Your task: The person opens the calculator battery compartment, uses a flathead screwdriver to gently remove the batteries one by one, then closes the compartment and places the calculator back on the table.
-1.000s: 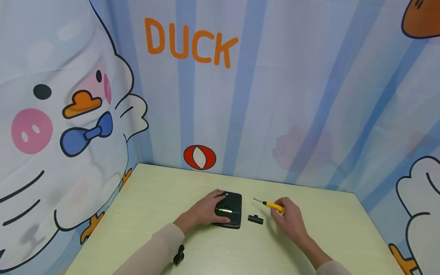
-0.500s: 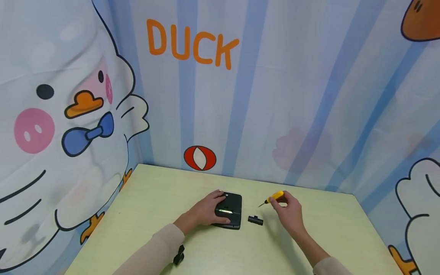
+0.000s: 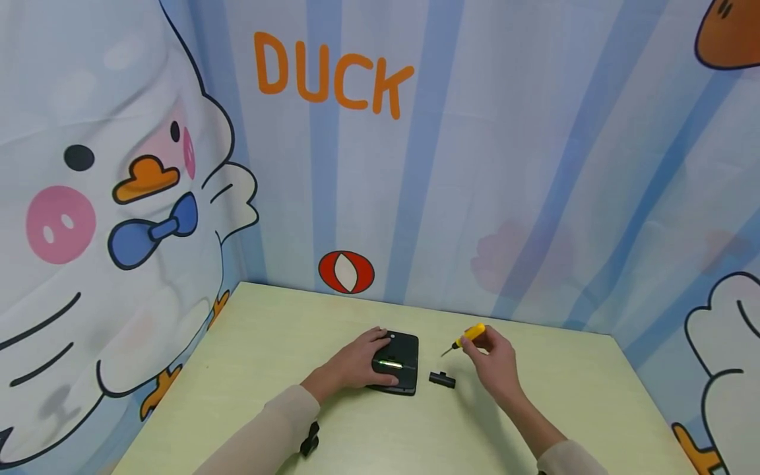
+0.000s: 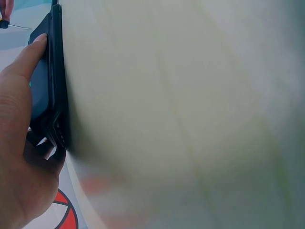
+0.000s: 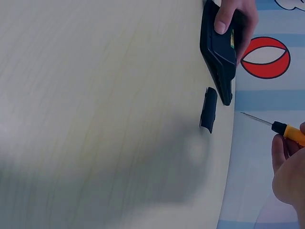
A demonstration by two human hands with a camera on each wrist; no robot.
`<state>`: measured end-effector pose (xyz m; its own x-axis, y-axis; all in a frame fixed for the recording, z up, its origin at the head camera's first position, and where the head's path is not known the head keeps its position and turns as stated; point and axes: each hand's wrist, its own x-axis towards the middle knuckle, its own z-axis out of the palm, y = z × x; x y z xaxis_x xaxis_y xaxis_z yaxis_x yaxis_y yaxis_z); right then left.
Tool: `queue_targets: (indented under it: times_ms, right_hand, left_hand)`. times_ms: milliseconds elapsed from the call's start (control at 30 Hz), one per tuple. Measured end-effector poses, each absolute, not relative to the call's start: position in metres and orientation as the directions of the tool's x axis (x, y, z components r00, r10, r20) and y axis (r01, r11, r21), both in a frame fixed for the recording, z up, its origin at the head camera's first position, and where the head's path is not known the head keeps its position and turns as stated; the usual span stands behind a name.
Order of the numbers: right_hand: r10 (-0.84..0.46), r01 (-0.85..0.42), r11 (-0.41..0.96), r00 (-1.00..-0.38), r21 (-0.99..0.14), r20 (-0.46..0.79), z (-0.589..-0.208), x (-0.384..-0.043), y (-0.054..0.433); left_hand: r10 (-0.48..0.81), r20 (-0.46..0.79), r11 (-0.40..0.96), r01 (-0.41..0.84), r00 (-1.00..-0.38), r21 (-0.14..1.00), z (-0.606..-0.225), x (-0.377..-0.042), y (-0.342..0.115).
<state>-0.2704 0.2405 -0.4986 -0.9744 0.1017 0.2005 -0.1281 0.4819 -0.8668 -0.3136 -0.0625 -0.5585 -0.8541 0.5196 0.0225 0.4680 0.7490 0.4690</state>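
A black wedge-shaped device (image 3: 407,359) lies on the table with an open slot in its upper face, where a shiny green-and-silver battery (image 3: 390,363) shows. My left hand (image 3: 356,361) grips the device from its left side, thumb (image 4: 34,55) on the upper face. To the right, my right hand (image 3: 495,363) pinches a small screwdriver (image 3: 473,331) by its yellow handle. The thin metal shaft slants down to the left, its tip in the air. A small black cover (image 3: 442,379) with a tab lies on the table between the device and my right hand.
By the left sleeve lies a small black object (image 3: 309,440), partly hidden, its kind unclear. The pale table (image 3: 267,356) ends at a striped cloth backdrop (image 3: 505,165) with cartoon ducks.
The screwdriver has turned in my right hand from nearly level to a downward slant, its handle now raised. My left hand and the device stay in place.
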Motion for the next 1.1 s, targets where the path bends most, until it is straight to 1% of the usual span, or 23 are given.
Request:
queue_targets:
  times_ms: [233,533,1100]
  right_hand:
    - [0.054,-0.151,0.449,-0.979,-0.881,0.196,-0.495,-0.268,0.232]
    - [0.033,-0.160,0.443,-0.980,-0.882,0.194,-0.491,-0.267,0.220]
    - [0.011,-0.168,0.429,-0.981,-0.887,0.191,-0.487,-0.266,0.200]
  left_hand:
    - [0.521,0.030,0.759,0.479,-0.853,0.442,-0.559,-0.314,-0.062]
    - [0.526,0.033,0.771,0.492,-0.850,0.403,-0.557,-0.312,-0.063]
    - [0.515,0.032,0.778,0.483,-0.856,0.403,-0.557,-0.313,-0.060]
